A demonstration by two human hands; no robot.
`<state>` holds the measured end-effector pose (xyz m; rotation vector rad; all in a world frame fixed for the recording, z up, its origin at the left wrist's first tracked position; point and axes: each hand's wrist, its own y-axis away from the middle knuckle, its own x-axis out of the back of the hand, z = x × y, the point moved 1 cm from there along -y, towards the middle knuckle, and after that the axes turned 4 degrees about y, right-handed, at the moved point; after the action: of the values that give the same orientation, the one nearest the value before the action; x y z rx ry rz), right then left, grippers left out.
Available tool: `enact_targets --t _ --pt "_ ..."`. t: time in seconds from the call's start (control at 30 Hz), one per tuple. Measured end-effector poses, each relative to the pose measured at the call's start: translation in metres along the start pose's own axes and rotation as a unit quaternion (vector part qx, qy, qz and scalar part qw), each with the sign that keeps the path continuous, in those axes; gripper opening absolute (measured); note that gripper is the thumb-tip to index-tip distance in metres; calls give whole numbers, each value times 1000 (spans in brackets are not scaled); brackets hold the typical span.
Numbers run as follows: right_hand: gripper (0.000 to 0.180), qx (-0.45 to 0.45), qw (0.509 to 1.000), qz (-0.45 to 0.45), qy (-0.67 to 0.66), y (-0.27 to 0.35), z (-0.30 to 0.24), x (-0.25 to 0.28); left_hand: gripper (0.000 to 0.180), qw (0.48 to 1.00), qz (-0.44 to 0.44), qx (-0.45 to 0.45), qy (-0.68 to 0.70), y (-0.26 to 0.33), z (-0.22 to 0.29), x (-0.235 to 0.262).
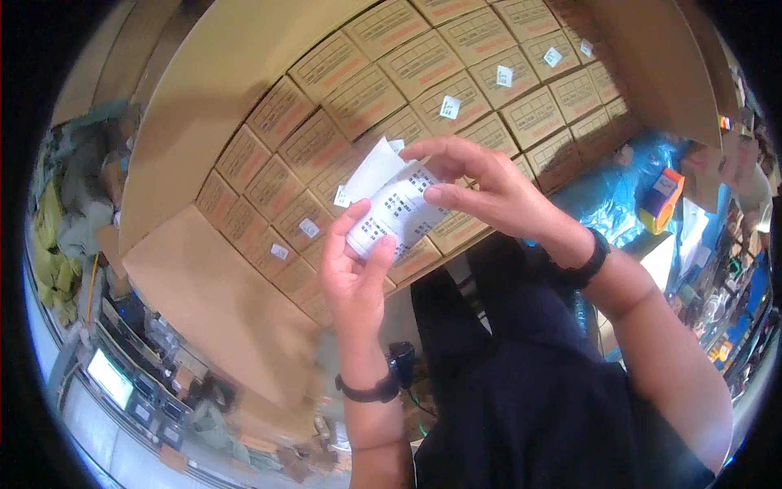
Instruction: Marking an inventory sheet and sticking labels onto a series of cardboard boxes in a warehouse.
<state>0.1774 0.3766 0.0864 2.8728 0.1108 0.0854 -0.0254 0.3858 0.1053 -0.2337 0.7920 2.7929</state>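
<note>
A curled strip of white printed labels (399, 210) is between my two hands, over a large open carton. My left hand (354, 281) grips its lower left end, thumb on the printed face and fingers behind. At the upper right, my right hand (501, 187) has its thumb on the strip's edge and its index finger bent over the top; its other fingers are partly hidden. A blank white flap of paper (376, 169) stands up behind the print. Below lie rows of small brown boxes (419, 61). A row of them bears small white labels (449, 107).
Tall cardboard flaps (183, 106) rise around the boxes; another flap (228, 301) slopes toward me at left. Blue plastic film (607, 200) and an orange and purple tape dispenser (664, 200) lie at right. A lit screen (110, 379) stands at lower left.
</note>
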Motion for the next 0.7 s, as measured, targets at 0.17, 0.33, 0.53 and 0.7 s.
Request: enact_targets --t 0.17,0.33,0.53,0.7 --pt "38 -33 999 -17 -3 6 1 39 53 1000 -2 0 -4 -19 3 -38" --pt "32 -94 993 8 -66 3 -3 62 55 998 -16 51 18 -35 -2 -49" --pt "32 -61 998 -12 -21 5 13 68 52 1000 0 23 7 -41 -4 -70" --pt "23 -18 994 70 -86 10 15 59 48 990 -7 40 -136 -36 -2 -61"
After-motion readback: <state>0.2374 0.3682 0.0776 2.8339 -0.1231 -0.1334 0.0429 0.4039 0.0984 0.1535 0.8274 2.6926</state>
